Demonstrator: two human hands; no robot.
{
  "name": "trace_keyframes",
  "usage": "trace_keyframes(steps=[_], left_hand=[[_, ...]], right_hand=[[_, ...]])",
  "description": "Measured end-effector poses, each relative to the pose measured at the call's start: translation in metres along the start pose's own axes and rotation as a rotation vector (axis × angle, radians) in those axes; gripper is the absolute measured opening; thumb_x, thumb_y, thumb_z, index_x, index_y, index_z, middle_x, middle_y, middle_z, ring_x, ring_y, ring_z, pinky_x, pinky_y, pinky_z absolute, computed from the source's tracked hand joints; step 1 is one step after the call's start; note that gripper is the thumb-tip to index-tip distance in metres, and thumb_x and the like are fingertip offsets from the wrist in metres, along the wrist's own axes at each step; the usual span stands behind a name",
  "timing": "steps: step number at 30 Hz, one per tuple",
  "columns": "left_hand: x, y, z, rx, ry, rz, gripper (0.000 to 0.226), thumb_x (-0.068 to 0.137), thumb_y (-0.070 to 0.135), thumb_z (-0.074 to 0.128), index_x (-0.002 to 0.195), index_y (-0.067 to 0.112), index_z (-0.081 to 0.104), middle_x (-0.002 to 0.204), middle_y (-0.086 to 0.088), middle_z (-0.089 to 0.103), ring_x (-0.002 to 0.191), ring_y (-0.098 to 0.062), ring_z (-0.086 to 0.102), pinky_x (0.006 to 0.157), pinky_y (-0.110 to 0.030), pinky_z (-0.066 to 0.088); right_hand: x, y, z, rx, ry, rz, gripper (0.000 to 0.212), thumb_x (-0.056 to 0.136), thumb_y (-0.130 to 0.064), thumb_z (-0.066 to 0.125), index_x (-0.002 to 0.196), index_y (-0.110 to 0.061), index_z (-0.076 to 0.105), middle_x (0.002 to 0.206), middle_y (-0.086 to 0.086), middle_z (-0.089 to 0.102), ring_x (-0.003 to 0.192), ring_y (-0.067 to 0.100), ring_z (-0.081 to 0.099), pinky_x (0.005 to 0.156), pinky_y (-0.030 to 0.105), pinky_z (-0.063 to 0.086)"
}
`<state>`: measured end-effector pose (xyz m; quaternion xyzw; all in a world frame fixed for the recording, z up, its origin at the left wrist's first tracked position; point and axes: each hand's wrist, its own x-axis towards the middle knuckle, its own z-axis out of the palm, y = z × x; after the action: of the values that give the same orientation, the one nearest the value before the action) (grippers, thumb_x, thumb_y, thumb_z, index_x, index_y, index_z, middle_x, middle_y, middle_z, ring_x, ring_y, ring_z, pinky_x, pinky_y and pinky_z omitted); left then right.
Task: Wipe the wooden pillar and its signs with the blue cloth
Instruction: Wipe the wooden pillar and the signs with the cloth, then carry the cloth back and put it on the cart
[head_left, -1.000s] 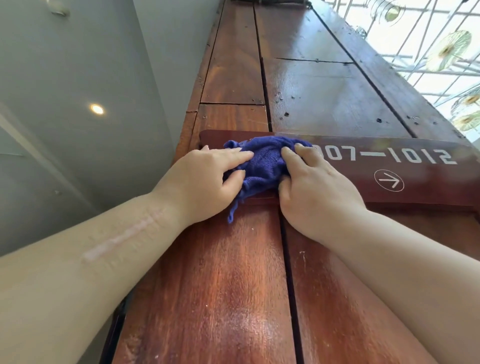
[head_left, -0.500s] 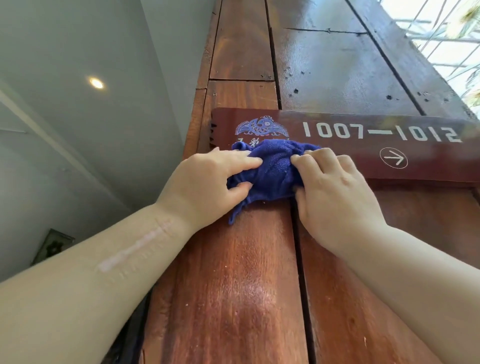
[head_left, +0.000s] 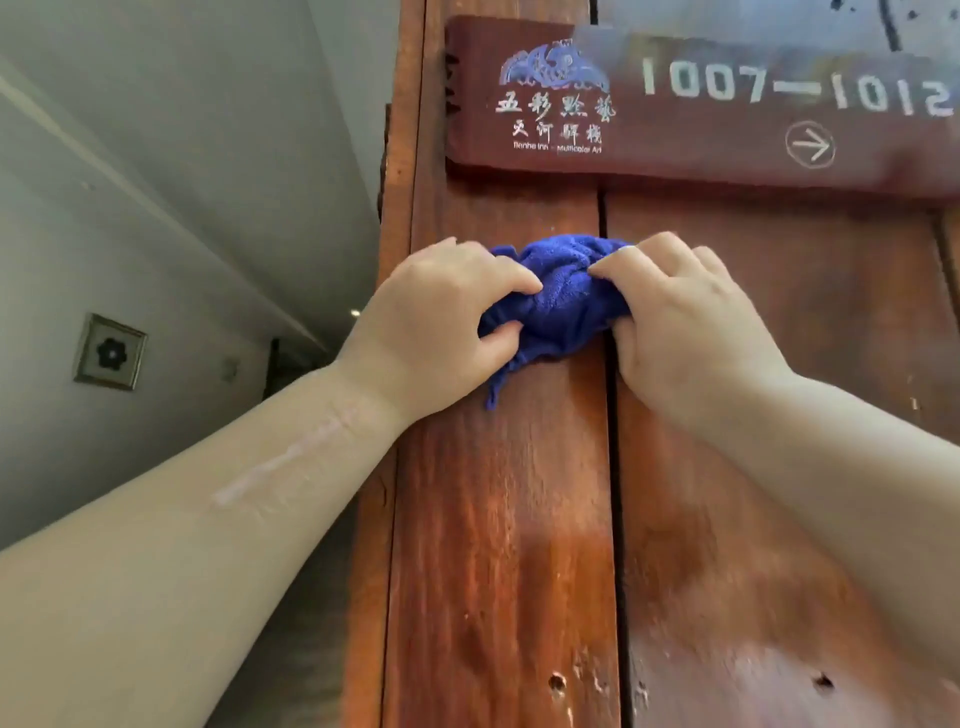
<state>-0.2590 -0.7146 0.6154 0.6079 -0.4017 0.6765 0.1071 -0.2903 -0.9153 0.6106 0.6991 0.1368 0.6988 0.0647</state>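
**Cloth bunched on pillar face, both hands engaged**

Below the sign (head_left: 675, 104), the blue cloth (head_left: 558, 301) sits wadded against the wooden pillar (head_left: 498, 519), straddling the dark seam between two planks. Bunching it probably gives a thick pad for pressing into the grain. Left hand (head_left: 441, 306) and right hand (head_left: 680, 317) flank the cloth, fingers curled and pinching its edges, thumbs tucked beneath. Both forearms reach upward, wrists near straight, palms facing the wood. One loose corner hangs below. Sign itself stands untouched, well above the cloth.
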Motion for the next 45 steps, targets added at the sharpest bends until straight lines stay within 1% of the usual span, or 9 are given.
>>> trace_keyframes(steps=[5, 14, 17, 21, 25, 30, 35, 39, 45], left_hand=[[-0.071, 0.037, -0.012, -0.1, -0.117, -0.072, 0.031, 0.074, 0.016, 0.061, 0.104, 0.015, 0.068, 0.094, -0.004, 0.067, 0.089, -0.022, 0.062, 0.081, -0.037, 0.048], [-0.208, 0.107, -0.019, -0.315, -0.329, -0.225, 0.031, 0.074, 0.007, 0.065, 0.104, 0.012, 0.068, 0.096, -0.002, 0.066, 0.089, -0.018, 0.059, 0.082, -0.029, 0.046], [-0.249, 0.13, -0.032, -0.397, -0.391, -0.347, 0.032, 0.071, 0.005, 0.064, 0.102, 0.012, 0.068, 0.092, -0.003, 0.065, 0.084, -0.016, 0.059, 0.077, -0.026, 0.047], [-0.302, 0.142, -0.056, -0.461, -0.51, -0.552, 0.035, 0.069, 0.005, 0.061, 0.101, 0.017, 0.067, 0.094, 0.004, 0.063, 0.085, -0.004, 0.057, 0.079, -0.01, 0.039], [-0.365, 0.152, -0.075, -0.545, -0.742, -0.774, 0.036, 0.07, 0.007, 0.058, 0.1, 0.024, 0.067, 0.097, 0.014, 0.062, 0.093, 0.001, 0.056, 0.083, -0.011, 0.038], [-0.45, 0.151, -0.108, -0.552, -1.014, -1.099, 0.035, 0.072, 0.016, 0.054, 0.097, 0.037, 0.064, 0.097, 0.016, 0.063, 0.089, 0.0, 0.059, 0.08, -0.02, 0.046], [-0.495, 0.122, -0.148, -0.445, -1.064, -1.325, 0.036, 0.077, 0.012, 0.053, 0.092, 0.044, 0.061, 0.099, 0.017, 0.063, 0.085, 0.002, 0.059, 0.074, -0.018, 0.046], [-0.514, 0.088, -0.182, -0.355, -1.026, -1.427, 0.032, 0.078, 0.016, 0.053, 0.097, 0.04, 0.063, 0.102, 0.019, 0.062, 0.089, 0.003, 0.058, 0.074, -0.018, 0.045], [-0.52, 0.04, -0.223, -0.262, -0.885, -1.52, 0.032, 0.075, 0.019, 0.053, 0.094, 0.042, 0.064, 0.096, 0.016, 0.067, 0.086, -0.002, 0.063, 0.076, -0.026, 0.052]], right_hand=[[-0.074, -0.02, -0.021, 0.125, -0.21, 0.019, 0.044, 0.077, -0.009, 0.049, 0.119, -0.014, 0.059, 0.111, 0.013, 0.059, 0.093, 0.04, 0.053, 0.083, 0.041, 0.043], [-0.227, -0.066, -0.043, 0.372, -0.477, 0.149, 0.043, 0.078, -0.007, 0.057, 0.121, -0.011, 0.061, 0.109, 0.011, 0.061, 0.094, 0.036, 0.057, 0.083, 0.034, 0.043], [-0.263, -0.086, -0.058, 0.444, -0.602, 0.159, 0.04, 0.079, -0.014, 0.057, 0.119, -0.013, 0.062, 0.105, 0.007, 0.063, 0.091, 0.027, 0.059, 0.078, 0.026, 0.04], [-0.296, -0.122, -0.064, 0.649, -0.853, 0.172, 0.03, 0.083, -0.025, 0.055, 0.113, -0.022, 0.063, 0.092, -0.01, 0.061, 0.084, 0.007, 0.054, 0.071, 0.011, 0.034], [-0.338, -0.162, -0.057, 0.869, -1.178, 0.211, 0.013, 0.086, -0.023, 0.057, 0.097, -0.028, 0.062, 0.081, -0.013, 0.064, 0.076, 0.005, 0.056, 0.068, 0.014, 0.041], [-0.396, -0.227, -0.02, 1.008, -1.504, 0.4, 0.011, 0.084, -0.031, 0.058, 0.093, -0.029, 0.065, 0.08, -0.013, 0.067, 0.069, -0.001, 0.058, 0.065, 0.018, 0.046], [-0.415, -0.303, 0.023, 1.102, -1.565, 0.592, 0.004, 0.077, -0.026, 0.064, 0.079, -0.024, 0.067, 0.067, -0.009, 0.065, 0.055, 0.003, 0.056, 0.054, 0.02, 0.047], [-0.395, -0.354, 0.055, 1.182, -1.593, 0.626, 0.003, 0.077, -0.021, 0.064, 0.078, -0.021, 0.068, 0.064, -0.006, 0.066, 0.052, 0.008, 0.057, 0.051, 0.022, 0.047], [-0.352, -0.404, 0.092, 1.232, -1.493, 0.436, 0.004, 0.076, -0.027, 0.064, 0.075, -0.025, 0.068, 0.07, -0.006, 0.069, 0.064, 0.006, 0.061, 0.061, 0.023, 0.049]])
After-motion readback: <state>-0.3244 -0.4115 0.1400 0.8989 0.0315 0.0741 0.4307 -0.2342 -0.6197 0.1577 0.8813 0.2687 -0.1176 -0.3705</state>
